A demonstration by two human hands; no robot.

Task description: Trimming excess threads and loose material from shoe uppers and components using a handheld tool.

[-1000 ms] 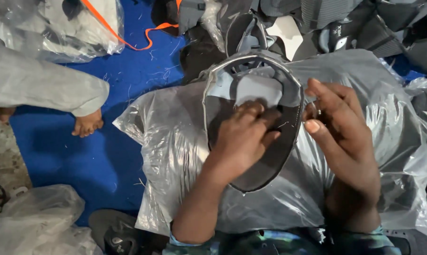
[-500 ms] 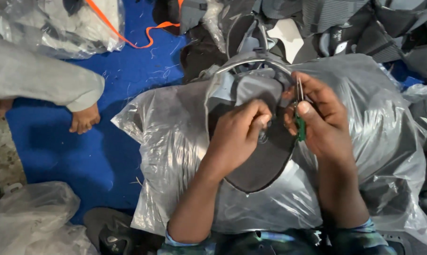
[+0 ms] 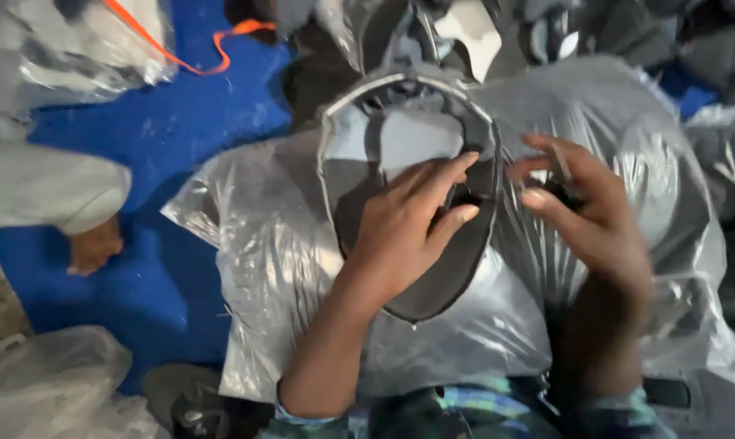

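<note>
A dark shoe-upper piece [image 3: 408, 203] with a pale stitched edge lies at frame centre on a clear plastic bag [image 3: 286, 268] stuffed with grey pieces, which serves as a lap rest; the left hand [image 3: 408, 232] presses flat on it, fingers spread, likely to steady it; the right hand [image 3: 591, 219] sits at its right edge, its grip pinched on something small and dark (too blurred to name); half a second ago a green-handled tool showed there; now it is hidden; blue floor [image 3: 140, 276] lies left.
</note>
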